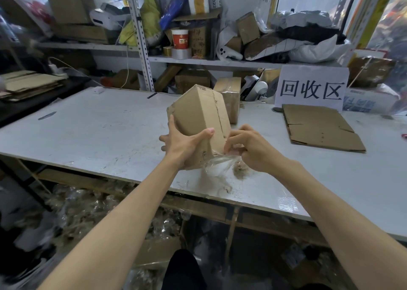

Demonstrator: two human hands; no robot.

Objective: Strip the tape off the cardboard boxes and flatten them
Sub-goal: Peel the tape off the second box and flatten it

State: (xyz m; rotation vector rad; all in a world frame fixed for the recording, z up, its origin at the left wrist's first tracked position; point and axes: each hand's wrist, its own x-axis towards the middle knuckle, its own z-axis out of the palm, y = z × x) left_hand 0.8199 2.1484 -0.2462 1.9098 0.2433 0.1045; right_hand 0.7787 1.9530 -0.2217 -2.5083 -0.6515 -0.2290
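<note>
A brown cardboard box is held tilted above the white table, its long side pointing away from me. My left hand grips its near left corner, thumb across the top face. My right hand pinches a strip of clear tape that hangs crumpled from the box's near right edge, partly peeled off. A second taped box stands on the table just behind the held one. A flattened box lies on the table at the right.
A white sign stands behind the flattened box. Cluttered metal shelves line the back. Flat cardboard is stacked at the far left. Balls of stripped tape pile up on the floor under the table's near edge.
</note>
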